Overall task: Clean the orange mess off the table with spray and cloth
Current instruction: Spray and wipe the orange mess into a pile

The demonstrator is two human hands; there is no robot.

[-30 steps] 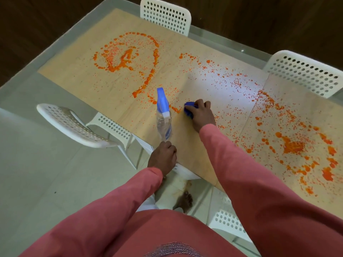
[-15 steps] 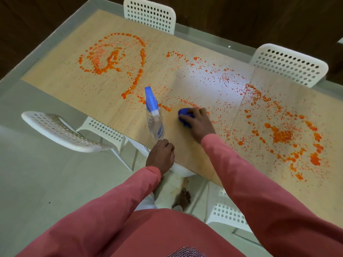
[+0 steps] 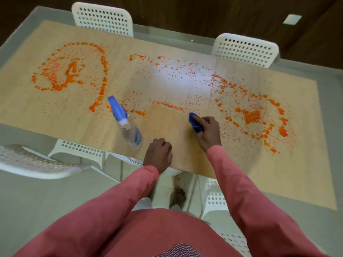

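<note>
Orange mess (image 3: pixel 74 75) covers the light wooden table (image 3: pixel 55 115) in a swirl at the left, fine specks in the middle and a second blotchy patch of orange mess (image 3: pixel 252 115) at the right. A wiped, darker patch (image 3: pixel 163 121) lies in front of me. My right hand (image 3: pixel 207 132) grips a bunched blue cloth (image 3: pixel 194 123) and presses it on the table at the patch's right edge. A clear spray bottle with a blue head (image 3: pixel 128 127) stands near the front edge. My left hand (image 3: pixel 157 154) rests curled on the table edge just right of the bottle, holding nothing.
Two white perforated chairs stand at the far side, one chair (image 3: pixel 104 19) at the left and another chair (image 3: pixel 245 51) at the right. A third white chair (image 3: pixel 37 162) is at the near left, and a chair seat (image 3: pixel 215 199) shows under the glass border.
My right hand has dragged the cloth to the right, widening the wiped patch. The view has shifted; bottle and left hand stay where they were.
</note>
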